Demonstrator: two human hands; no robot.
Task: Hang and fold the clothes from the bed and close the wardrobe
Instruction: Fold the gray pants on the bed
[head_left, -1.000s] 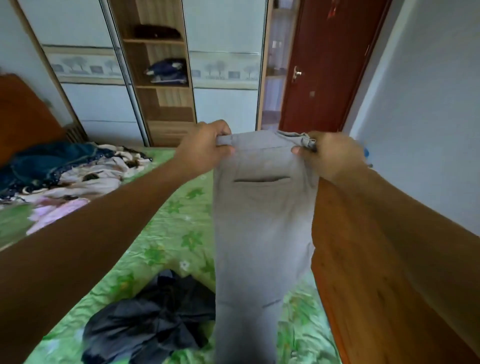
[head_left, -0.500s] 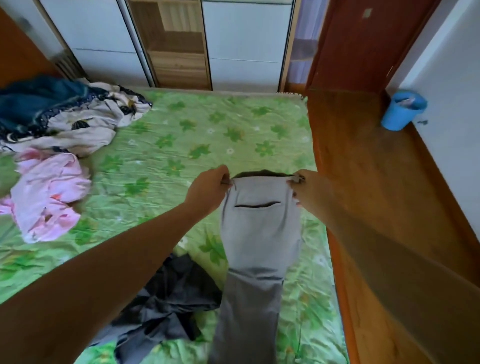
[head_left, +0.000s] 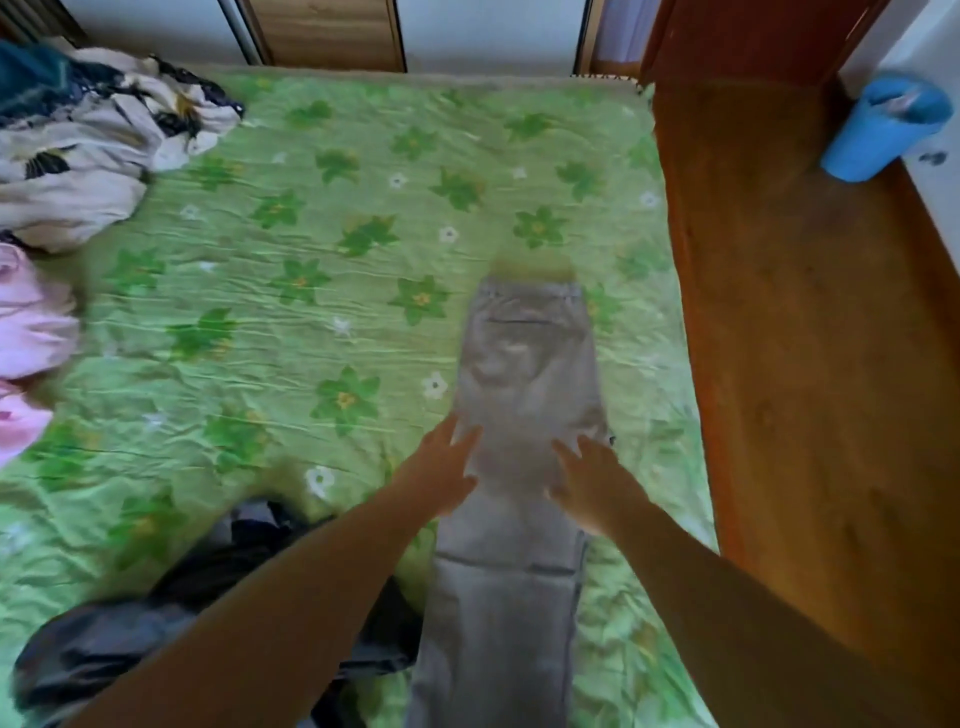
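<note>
Grey trousers (head_left: 524, 374) lengthwise on bed (head_left: 311, 260), waistband farthest; left hand (head_left: 441, 478) and right hand (head_left: 592, 483), grip apart.

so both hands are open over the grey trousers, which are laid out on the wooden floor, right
Not quite: the head view shows the grey trousers laid out on the green bedsheet, not the wooden floor. Left hand and right hand are open over them.

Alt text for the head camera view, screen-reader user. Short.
Grey fabric trousers lie flat on a green flower-print bedsheet, open left hand and right hand at their edges midway down. A crumpled dark garment lies to their left, cream patterned clothes and pink clothes at the bed's far left, a blue plastic bucket on the wooden floor.
</note>
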